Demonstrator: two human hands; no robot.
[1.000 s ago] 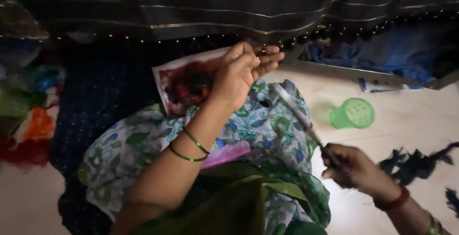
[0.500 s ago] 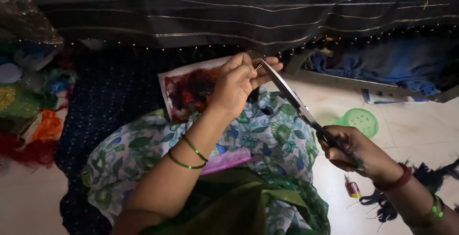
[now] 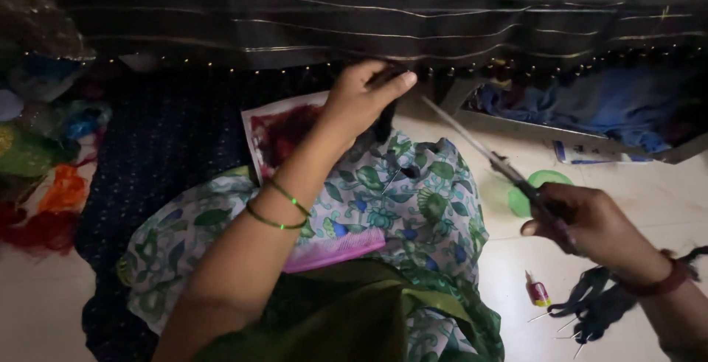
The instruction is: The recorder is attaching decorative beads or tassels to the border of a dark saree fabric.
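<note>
- Since half a second ago the scissors [image 3: 493,157] have drawn back from the left hand [image 3: 359,102]: their tip, which then met the fingers, now stands apart to that hand's right, and the right hand [image 3: 588,218] has lifted slightly.
- The scissors are thin, pale metal blades with dark handles; their long axis runs on a diagonal, tip pointing up and left toward the dark striped cloth [image 3: 383,15], handles low and right.
- The right grip is closed around the handles — whether the blades are parted is too blurred to tell.
- The left grip pinches a small dark tuft [image 3: 383,120], fingers bent together, above the floral fabric [image 3: 398,207] over the lap.
- Thin green bangles [image 3: 279,211] ring the left wrist.
- A pink comb [image 3: 335,248] lies on the fabric; a round green lid [image 3: 535,192] and a small bottle [image 3: 537,290] sit on the pale floor [image 3: 516,259].
</note>
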